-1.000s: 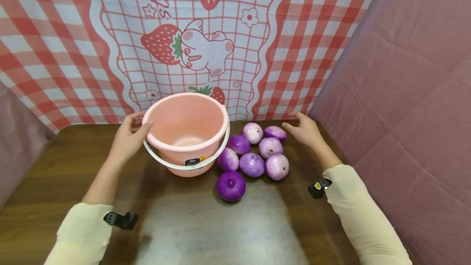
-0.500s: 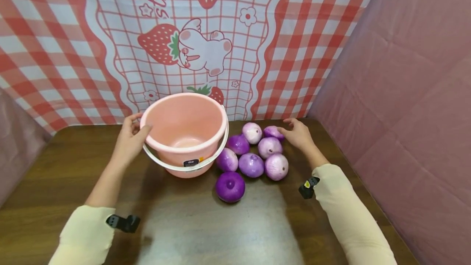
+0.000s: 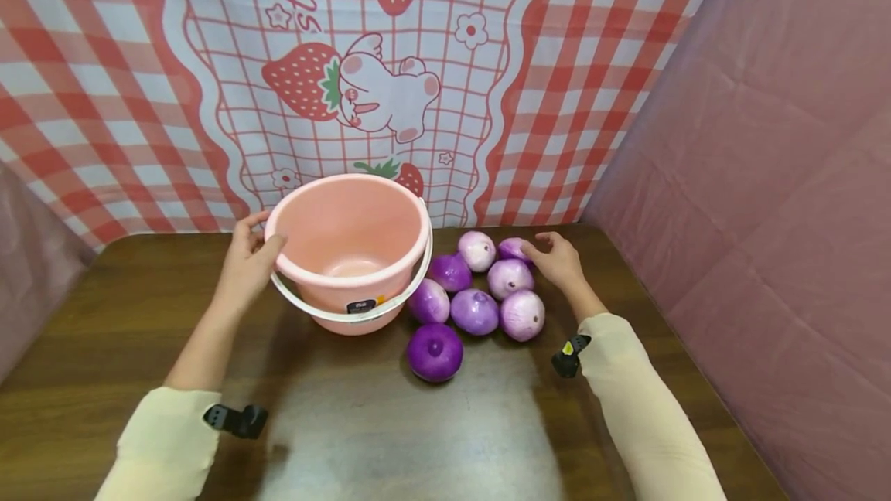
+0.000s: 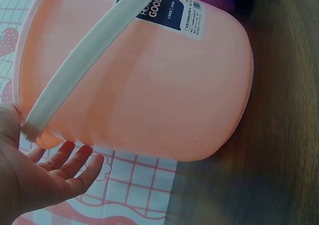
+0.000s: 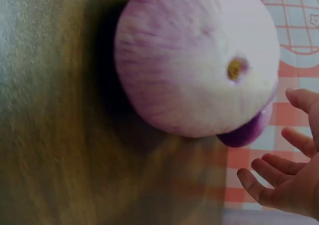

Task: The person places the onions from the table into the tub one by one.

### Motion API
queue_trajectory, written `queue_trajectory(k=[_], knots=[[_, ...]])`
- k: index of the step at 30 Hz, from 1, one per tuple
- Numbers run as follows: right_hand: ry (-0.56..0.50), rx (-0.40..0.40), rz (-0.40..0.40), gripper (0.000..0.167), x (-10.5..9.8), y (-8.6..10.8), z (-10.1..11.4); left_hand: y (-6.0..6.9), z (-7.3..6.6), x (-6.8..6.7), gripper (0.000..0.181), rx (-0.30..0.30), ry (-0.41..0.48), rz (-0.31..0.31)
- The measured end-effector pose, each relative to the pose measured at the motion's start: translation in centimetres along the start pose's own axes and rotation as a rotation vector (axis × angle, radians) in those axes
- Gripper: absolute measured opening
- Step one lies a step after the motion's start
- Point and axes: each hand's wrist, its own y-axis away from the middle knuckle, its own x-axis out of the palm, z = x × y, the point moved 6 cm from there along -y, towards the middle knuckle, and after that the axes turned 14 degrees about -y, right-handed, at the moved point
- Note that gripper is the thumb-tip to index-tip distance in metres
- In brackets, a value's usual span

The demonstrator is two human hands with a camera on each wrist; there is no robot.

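Observation:
A pink bucket (image 3: pixel 358 288) with a white handle (image 3: pixel 390 308) stands upright at the back of the table. My left hand (image 3: pixel 245 261) grips its left rim, thumb over the edge and fingers along the outside; the left wrist view shows this hand (image 4: pixel 45 177) beside the handle's end. Several purple onions lie right of the bucket. My right hand (image 3: pixel 560 261) is at the far-right onion (image 3: pixel 513 248), partly covering it. In the right wrist view the right hand's (image 5: pixel 289 170) fingers are spread, near the pale onion (image 5: pixel 189 60); contact cannot be told.
A dark purple onion (image 3: pixel 435 352) lies foremost of the group on the wooden table (image 3: pixel 390 431). Behind the table hangs a strawberry-print cloth (image 3: pixel 557 99). A pink cloth (image 3: pixel 766 176) hangs along the right side.
My right hand has moved left to the far-right onion, its forearm swinging inward. The left hand stays on the bucket's rim, and the onions look unmoved.

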Motion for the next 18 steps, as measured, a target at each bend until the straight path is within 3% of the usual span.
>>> queue_trajectory(k=[9,18], knots=[[-0.036,0.041,0.002,0.063,1.0,0.0,-0.7,0.2,0.1,-0.1,0.054,-0.019,0.054,-0.006],[-0.068,0.105,0.013,0.063,1.3,0.2,-2.3,0.1,0.2,0.2,0.052,-0.017,0.034,-0.032]])
